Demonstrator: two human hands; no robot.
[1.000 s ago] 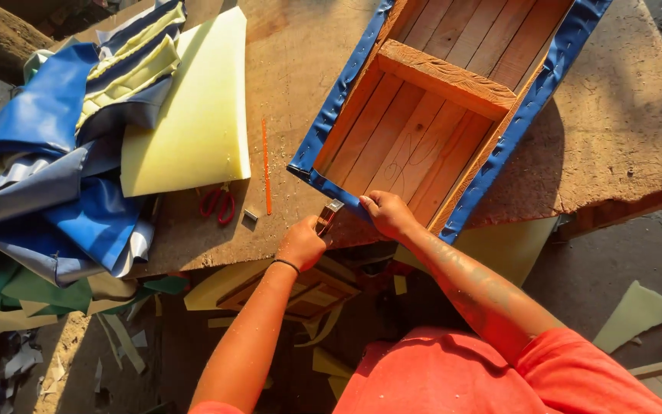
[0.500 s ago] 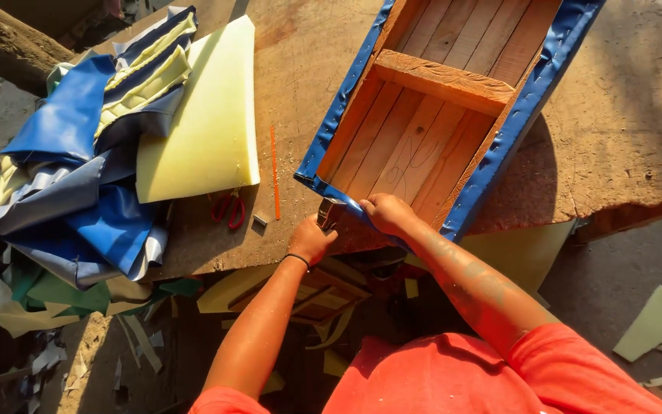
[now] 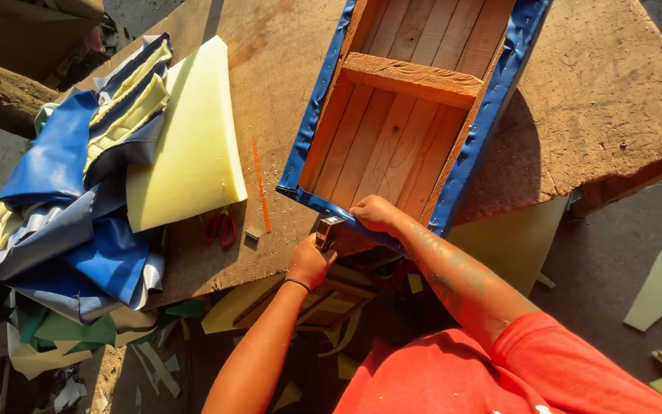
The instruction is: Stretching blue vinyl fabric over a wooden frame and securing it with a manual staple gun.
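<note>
— Blue vinyl wraps the rim of the wooden frame (image 3: 411, 130), which lies on the rough workbench (image 3: 614, 100). Where are the hands against that frame?

— Both at its near edge. The right hand (image 3: 375, 215) lies flat on the blue strip (image 3: 323, 203), fingers pressing it down onto the wood. The left hand (image 3: 309, 262) is just below the same edge, closed around a metal staple gun (image 3: 328, 230) whose head touches the strip beside the right hand.

— And left of the frame?

— An orange pencil (image 3: 260, 188) lies nearest, then red-handled scissors (image 3: 221, 227) with a small metal piece (image 3: 252, 234) beside them. Further left, a pale yellow foam slab (image 3: 189, 142) rests partly on a heap of blue and yellow vinyl sheets (image 3: 70, 199).
</note>
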